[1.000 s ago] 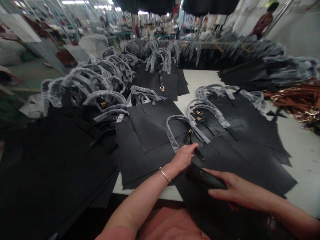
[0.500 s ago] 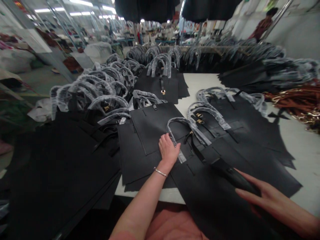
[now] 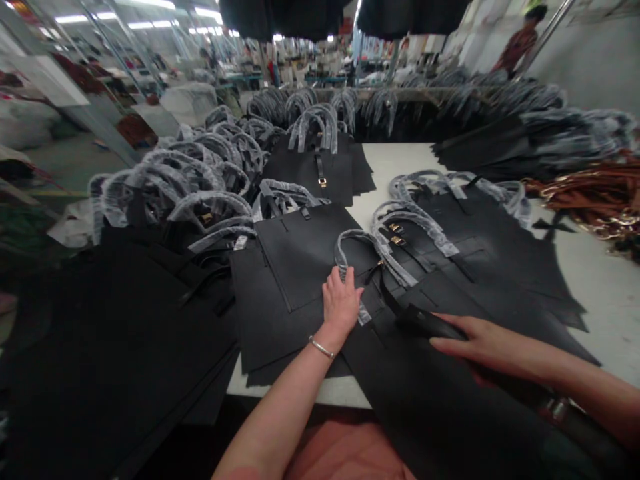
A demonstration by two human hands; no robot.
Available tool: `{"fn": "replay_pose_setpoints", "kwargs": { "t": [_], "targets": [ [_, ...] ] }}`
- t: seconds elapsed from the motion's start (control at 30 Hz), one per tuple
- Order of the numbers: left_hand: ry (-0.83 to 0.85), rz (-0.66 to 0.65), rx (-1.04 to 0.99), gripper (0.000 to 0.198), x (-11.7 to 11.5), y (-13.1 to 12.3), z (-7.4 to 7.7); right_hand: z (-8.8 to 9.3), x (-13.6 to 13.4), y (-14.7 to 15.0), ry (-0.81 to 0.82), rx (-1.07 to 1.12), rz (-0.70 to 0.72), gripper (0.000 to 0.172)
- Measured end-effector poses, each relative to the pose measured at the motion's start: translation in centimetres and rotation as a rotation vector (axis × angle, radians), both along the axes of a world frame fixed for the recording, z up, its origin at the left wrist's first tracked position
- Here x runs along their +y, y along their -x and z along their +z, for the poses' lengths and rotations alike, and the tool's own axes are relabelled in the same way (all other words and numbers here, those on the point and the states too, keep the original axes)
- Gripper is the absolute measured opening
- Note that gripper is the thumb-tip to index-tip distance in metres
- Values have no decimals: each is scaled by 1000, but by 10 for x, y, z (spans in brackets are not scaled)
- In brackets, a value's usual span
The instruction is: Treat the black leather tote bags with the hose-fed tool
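Note:
My left hand (image 3: 342, 301) lies on a plastic-wrapped handle (image 3: 364, 313) of a black leather panel (image 3: 400, 380), its fingers bent around the strip. At the right, my right hand (image 3: 475, 343) is closed on a black tool (image 3: 435, 327), whose front end points left over the panel. Between the hands a black strap (image 3: 387, 293) runs up to a small gold clasp (image 3: 381, 263). Beyond are more wrapped handles (image 3: 417, 227) and gold buckles (image 3: 397, 240) on overlapping black panels. Another black panel (image 3: 305, 253) lies left of my left hand.
A big pile of black pieces (image 3: 115, 347) with wrapped handles (image 3: 175, 180) fills the left side. Brown straps with gold hardware (image 3: 595, 193) lie at the far right of the white table (image 3: 395, 157). A person (image 3: 520, 47) is in the right background.
My right hand has moved left and slightly up with the black tool, bringing its front end nearer the strap. My left hand has shifted slightly right on the handle.

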State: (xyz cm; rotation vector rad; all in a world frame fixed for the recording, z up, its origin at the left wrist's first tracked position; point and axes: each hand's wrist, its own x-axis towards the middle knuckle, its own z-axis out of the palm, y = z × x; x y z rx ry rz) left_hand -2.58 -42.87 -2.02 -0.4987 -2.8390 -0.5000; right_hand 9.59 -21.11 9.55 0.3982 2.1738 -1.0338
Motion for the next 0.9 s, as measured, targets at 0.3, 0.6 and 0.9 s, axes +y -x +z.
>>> {"fn": "replay_pose_setpoints", "kwargs": {
  "t": [0.3, 0.6, 0.9],
  "targets": [
    [-51, -172, -104, 82, -6, -3, 3, -8, -10, 10, -80, 161, 5, 71],
    [-139, -148, -87, 78, -5, 0, -3, -12, 14, -32, -16, 148, -82, 85],
    [-142, -201, -109, 78, -4, 2, -2, -17, -2, -12, 246, -38, -125, 73]
  ]
}}
